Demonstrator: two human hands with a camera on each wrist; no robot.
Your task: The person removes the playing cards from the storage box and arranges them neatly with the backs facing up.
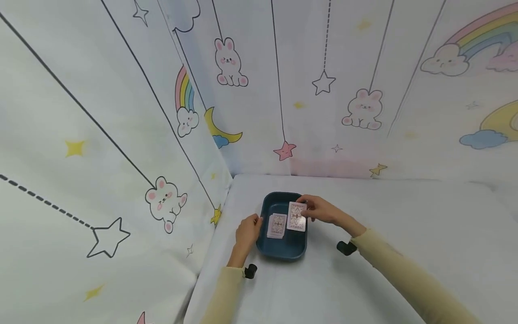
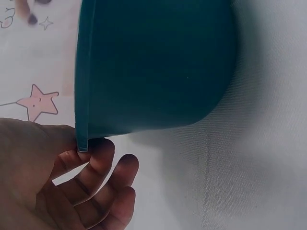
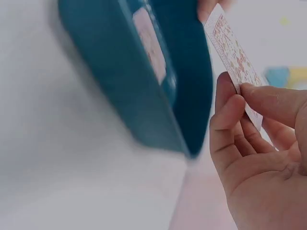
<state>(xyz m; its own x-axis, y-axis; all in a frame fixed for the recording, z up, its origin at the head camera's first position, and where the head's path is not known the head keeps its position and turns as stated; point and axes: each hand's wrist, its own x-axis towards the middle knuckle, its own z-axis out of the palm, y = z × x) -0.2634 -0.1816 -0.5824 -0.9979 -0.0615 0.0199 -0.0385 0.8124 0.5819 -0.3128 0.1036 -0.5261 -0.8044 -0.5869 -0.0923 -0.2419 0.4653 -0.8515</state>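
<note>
A dark teal rectangular tray (image 1: 279, 255) with rounded corners stands on the white table. My left hand (image 1: 247, 231) pinches its left rim between thumb and fingers, as the left wrist view shows up close on the tray wall (image 2: 158, 67). Inside lies a small, uneven stack of playing cards (image 1: 276, 226), patterned backs up. My right hand (image 1: 321, 210) holds a playing card (image 1: 296, 217) over the tray's right side. In the right wrist view, thumb and fingers pinch that card (image 3: 235, 50) by its edge, red-patterned back showing. Whether it is one card or more, I cannot tell.
White cloth covers the table (image 1: 388, 225). Behind it and to the left hang white sheets (image 1: 259, 112) printed with bunnies, stars and rainbows. A small black device (image 1: 346, 248) sits at the right wrist, another black device (image 1: 250, 271) at the left.
</note>
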